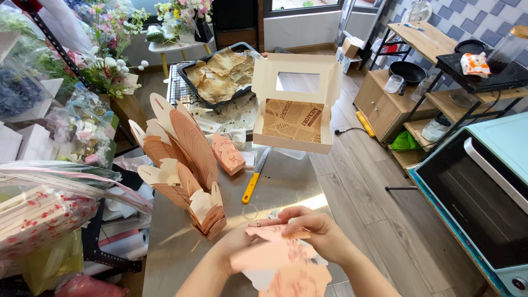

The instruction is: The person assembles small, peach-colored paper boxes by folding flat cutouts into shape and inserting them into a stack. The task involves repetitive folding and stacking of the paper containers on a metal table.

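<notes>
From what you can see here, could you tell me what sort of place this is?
Probably a small shop workroom that mixes flowers and baking. Bouquets fill the left side, a baking tray and an oven stand nearby, and both hands fold a pink box at a steel table.

Two bare hands met low in the view.
The left hand [237, 246] curled inward, a ring on one finger; the right hand [314, 229] arched over it, fingers bent, forearms angled together.
</notes>
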